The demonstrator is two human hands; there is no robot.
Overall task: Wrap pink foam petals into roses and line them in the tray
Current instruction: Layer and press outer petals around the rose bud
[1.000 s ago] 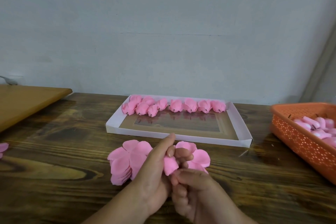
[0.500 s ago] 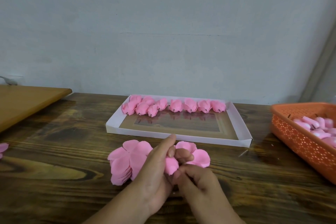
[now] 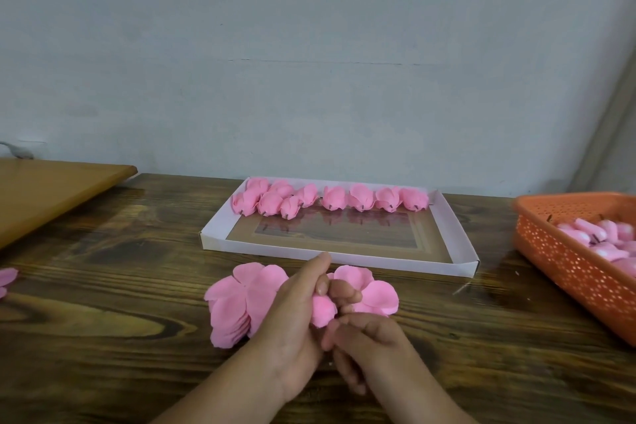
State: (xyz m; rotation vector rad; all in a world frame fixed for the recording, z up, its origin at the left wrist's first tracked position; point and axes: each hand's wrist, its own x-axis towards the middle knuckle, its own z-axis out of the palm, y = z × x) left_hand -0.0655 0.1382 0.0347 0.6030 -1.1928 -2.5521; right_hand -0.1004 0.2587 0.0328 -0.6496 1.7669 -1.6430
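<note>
My left hand (image 3: 296, 317) grips a half-wrapped pink foam rose (image 3: 322, 311) above the near middle of the wooden table. My right hand (image 3: 364, 341) sits just under and to the right of it, fingers curled against the rose's base. Loose petals of the rose (image 3: 373, 289) fan out behind my fingers. A stack of flat pink petal sheets (image 3: 237, 303) lies left of my hands. Beyond them a shallow white tray (image 3: 457, 241) holds several finished roses (image 3: 332, 198) in a line along its far edge.
An orange perforated basket (image 3: 564, 251) with pale pink rose cores stands at the right. A light wooden board (image 3: 44, 189) overlaps the table's far left corner. One stray pink petal piece (image 3: 7, 280) lies at the left edge. A grey wall backs the table.
My right hand has shifted slightly under the rose, its fingers curling and working at the base. The left hand, petal stack and tray stay where they were.
</note>
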